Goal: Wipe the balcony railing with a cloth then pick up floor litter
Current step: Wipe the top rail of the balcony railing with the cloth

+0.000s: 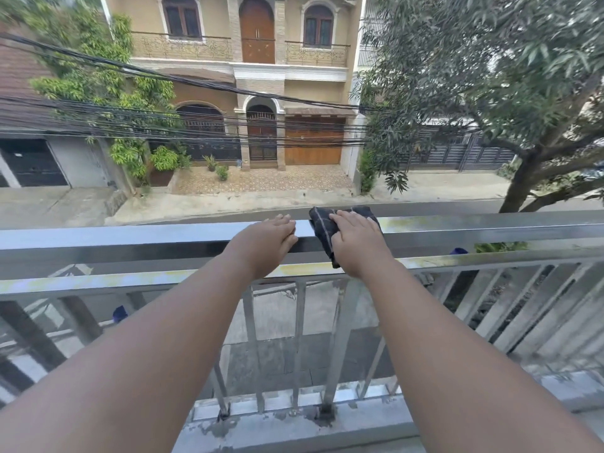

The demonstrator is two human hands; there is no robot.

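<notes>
A shiny metal balcony railing [130,237] runs across the head view, with a second rail [98,281] below it and vertical bars under that. A dark checked cloth [322,223] is draped over the top rail just right of centre. My right hand [356,243] lies flat on the cloth, pressing it to the rail. My left hand [268,240] rests beside it on the bare top rail, fingers curled over the far edge, holding no cloth. No floor litter shows.
A concrete ledge [277,423] carries the bar feet at the bottom. Beyond the railing lie a street, houses, cables and a tree [523,93] at right. Yellowish stains mark the rails [425,220].
</notes>
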